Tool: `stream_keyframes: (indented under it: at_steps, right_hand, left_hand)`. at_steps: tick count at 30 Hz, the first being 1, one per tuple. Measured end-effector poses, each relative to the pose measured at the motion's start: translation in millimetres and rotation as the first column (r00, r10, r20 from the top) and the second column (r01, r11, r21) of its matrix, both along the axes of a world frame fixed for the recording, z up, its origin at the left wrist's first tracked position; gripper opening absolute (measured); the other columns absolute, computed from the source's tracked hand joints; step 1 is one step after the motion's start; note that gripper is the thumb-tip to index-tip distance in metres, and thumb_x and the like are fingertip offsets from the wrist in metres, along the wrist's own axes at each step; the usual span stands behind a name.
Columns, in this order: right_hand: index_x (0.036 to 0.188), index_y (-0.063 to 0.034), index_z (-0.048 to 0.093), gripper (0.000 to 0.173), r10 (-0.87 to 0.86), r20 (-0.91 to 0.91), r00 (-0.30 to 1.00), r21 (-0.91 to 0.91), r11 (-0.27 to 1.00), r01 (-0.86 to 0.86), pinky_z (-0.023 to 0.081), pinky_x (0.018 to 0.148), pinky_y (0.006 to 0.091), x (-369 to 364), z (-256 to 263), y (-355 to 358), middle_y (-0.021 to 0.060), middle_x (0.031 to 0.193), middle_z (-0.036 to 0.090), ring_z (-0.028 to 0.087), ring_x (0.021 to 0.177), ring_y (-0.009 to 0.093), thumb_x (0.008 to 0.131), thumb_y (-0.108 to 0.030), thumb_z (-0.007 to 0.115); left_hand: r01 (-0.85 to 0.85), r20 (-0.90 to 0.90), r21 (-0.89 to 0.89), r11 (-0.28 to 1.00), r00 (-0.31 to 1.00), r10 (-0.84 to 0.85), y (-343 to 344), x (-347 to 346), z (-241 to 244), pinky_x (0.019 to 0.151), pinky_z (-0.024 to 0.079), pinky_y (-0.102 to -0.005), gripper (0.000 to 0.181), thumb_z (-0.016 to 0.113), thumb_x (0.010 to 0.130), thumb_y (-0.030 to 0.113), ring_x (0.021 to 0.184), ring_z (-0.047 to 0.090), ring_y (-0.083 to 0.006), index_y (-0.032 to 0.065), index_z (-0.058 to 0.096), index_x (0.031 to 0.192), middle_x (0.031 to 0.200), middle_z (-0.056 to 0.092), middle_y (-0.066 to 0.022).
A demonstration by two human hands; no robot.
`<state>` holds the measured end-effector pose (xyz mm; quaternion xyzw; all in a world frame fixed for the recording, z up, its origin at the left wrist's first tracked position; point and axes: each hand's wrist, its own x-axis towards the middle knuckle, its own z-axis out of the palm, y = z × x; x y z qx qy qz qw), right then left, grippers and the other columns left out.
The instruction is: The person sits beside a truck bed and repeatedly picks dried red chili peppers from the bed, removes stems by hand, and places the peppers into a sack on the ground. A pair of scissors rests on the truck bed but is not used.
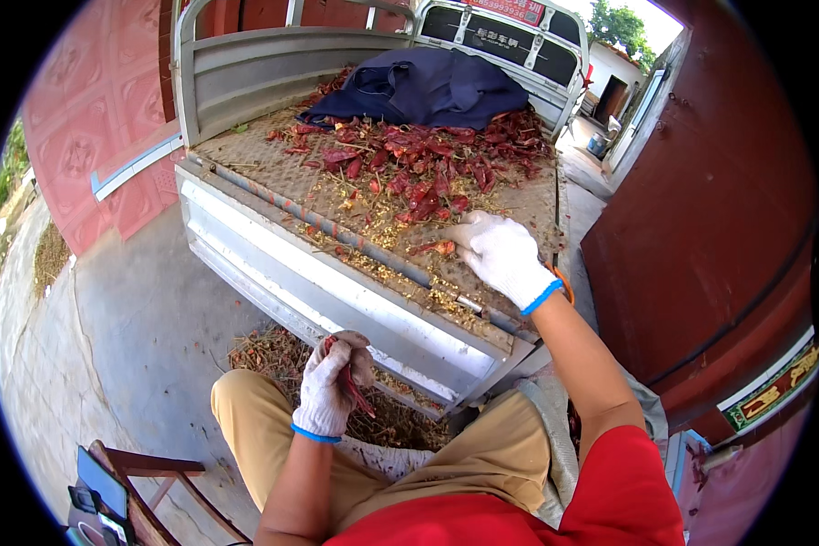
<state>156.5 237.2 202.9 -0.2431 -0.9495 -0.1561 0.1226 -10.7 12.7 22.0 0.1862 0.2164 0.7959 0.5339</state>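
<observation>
Dried red chili peppers (409, 160) lie heaped on the metal bed (246, 153) of a small cargo truck, with loose yellow seeds (389, 235) scattered towards its rear edge. My right hand (501, 256), in a white knit glove with a blue cuff, rests over the bed, its fingertips beside a single red-orange chili (442, 247). Whether it grips anything is unclear. My left hand (333, 382), gloved alike, is raised above my lap below the lowered tailgate (327, 293). It is closed around dark red dried chili peppers (356, 392), whose tips stick out below the fingers.
A dark blue cloth garment (430, 85) covers the back of the heap. Stems and debris (280, 362) are piled on the ground under the tailgate. A wooden stool (157, 464) with a device stands at lower left. A woven sack (553, 437) lies by my right leg; a dark red metal door (710, 205) is at right.
</observation>
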Motion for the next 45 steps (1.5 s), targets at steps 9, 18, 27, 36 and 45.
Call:
stream_keyframes:
  at_steps: [9,18,27,36,45]
  right_hand:
    - [0.085,-0.0060,0.069,0.035,0.136,0.371,0.918,-0.488,0.870,0.069,0.051,0.068,0.0541,-5,6,-75,0.0220,0.080,0.066,0.066,0.079,0.045,0.083,-0.035,0.050]
    - [0.078,-0.0092,0.078,0.038,0.152,0.299,0.942,-0.800,0.578,0.160,0.053,0.066,0.0435,-33,-33,-88,0.0149,0.073,0.069,0.068,0.071,0.031,0.087,-0.038,0.055]
    - [0.108,-0.0031,0.074,0.029,-0.087,-0.391,0.916,-0.812,0.500,-0.300,0.052,0.072,0.0331,-8,-65,-98,0.0102,0.087,0.070,0.065,0.080,0.020,0.096,-0.026,0.061]
    - [0.102,-0.0078,0.077,0.023,0.233,-0.449,0.863,-0.436,0.785,-0.440,0.057,0.077,0.0409,-16,-78,-118,0.0116,0.096,0.073,0.071,0.088,0.033,0.087,-0.024,0.071]
    - [0.099,-0.0044,0.073,0.020,-0.030,-0.581,0.813,-0.634,0.644,-0.429,0.054,0.066,0.0371,-23,-97,-129,0.0102,0.084,0.069,0.069,0.074,0.023,0.095,-0.021,0.062]
  left_hand:
    - [-0.278,-0.335,-0.181,0.943,0.919,0.207,-5,4,16,0.064,0.055,-0.0276,0.033,0.057,0.101,0.020,0.084,0.066,-0.0147,-0.0013,0.064,0.125,0.111,0.071,-0.0137]
    - [-0.208,-0.747,-0.165,0.964,0.665,0.016,0,29,-1,0.084,0.052,-0.0259,0.038,0.057,0.099,0.010,0.089,0.065,-0.0128,-0.0018,0.060,0.135,0.106,0.070,-0.0077]
    - [0.032,-0.160,-0.133,0.991,0.986,-0.053,-2,26,3,0.065,0.049,-0.0277,0.039,0.055,0.103,0.029,0.071,0.054,-0.0129,-0.0014,0.059,0.127,0.080,0.055,-0.0014]
    - [0.186,-0.088,-0.006,0.982,0.979,-0.186,-4,30,-3,0.073,0.047,-0.0335,0.019,0.063,0.097,0.023,0.072,0.053,-0.0164,0.0051,0.058,0.096,0.078,0.056,-0.0041]
    - [0.105,-0.114,-0.031,0.994,0.988,-0.108,-8,32,6,0.070,0.044,-0.0323,0.019,0.063,0.096,0.019,0.068,0.050,-0.0162,0.0012,0.060,0.100,0.074,0.054,-0.0039]
